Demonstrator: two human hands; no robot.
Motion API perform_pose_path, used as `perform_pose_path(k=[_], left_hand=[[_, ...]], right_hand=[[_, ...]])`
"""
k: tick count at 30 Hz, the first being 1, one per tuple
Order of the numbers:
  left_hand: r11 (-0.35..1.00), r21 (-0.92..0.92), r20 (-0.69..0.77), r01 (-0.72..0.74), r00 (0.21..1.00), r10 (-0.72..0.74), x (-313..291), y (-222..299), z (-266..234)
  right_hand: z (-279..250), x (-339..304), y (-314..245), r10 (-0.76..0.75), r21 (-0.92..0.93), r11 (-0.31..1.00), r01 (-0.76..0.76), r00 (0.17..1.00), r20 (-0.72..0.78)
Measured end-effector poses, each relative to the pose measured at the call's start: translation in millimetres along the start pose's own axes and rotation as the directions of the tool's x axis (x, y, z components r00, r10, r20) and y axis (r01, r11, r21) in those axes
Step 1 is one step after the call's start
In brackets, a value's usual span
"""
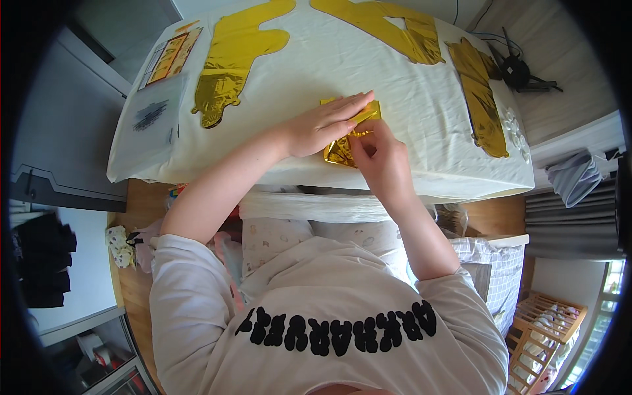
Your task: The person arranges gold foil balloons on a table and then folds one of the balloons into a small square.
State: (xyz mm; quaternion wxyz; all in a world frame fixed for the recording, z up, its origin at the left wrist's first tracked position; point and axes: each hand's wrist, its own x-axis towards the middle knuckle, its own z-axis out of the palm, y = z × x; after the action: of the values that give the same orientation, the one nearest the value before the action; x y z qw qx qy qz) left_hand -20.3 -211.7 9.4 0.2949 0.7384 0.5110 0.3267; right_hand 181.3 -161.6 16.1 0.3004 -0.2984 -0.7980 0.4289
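Note:
A folded piece of gold foil balloon (339, 153) lies near the front edge of the cloth-covered table, directly before me. My left hand (322, 126) rests flat across its upper part, fingers stretched out to the right. With bent fingers, my right hand (383, 158) pinches the foil at its right side, close under the left fingertips. The hands cover much of the folded piece. Other flat gold foil balloons are spread about: one at the far left (245, 51), one at the far middle (395, 29) and one along the right (482, 99).
A white cloth (296, 72) drapes the table. On its left lie printed cards (172, 59) and a clear plastic bag (150, 122) with dark marks. A black router-like device (517, 71) with antennas and cables stands at the right, near white ring-like pieces (515, 131).

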Motion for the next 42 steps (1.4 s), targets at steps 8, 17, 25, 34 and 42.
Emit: perform_pose_path(k=[8, 17, 25, 34, 42], left_hand=[[0.994, 0.105, -0.026, -0.007, 1.0, 0.01, 0, 3, 5], [0.889, 0.458, -0.013, -0.018, 1.0, 0.027, 2, 6, 16], [0.77, 0.638, 0.026, -0.006, 1.0, -0.014, 6, 11, 24], [0.719, 0.694, 0.021, -0.044, 0.999, 0.041, 5, 0, 27], [0.711, 0.702, 0.011, -0.031, 0.999, 0.032, 6, 7, 30]], right_hand=[[1, 6, 14, -0.159, -0.119, 0.982, 0.15, 0.985, -0.066], [-17, 5, 14, 0.07, 0.101, 0.992, -0.076, 0.995, 0.064], [-38, -20, 19, -0.451, -0.251, 0.856, 0.451, 0.891, 0.063], [-39, -24, 40, -0.66, -0.404, 0.604, 0.687, 0.715, 0.23], [-36, -26, 48, -0.696, -0.466, 0.551, 0.692, 0.689, 0.199]])
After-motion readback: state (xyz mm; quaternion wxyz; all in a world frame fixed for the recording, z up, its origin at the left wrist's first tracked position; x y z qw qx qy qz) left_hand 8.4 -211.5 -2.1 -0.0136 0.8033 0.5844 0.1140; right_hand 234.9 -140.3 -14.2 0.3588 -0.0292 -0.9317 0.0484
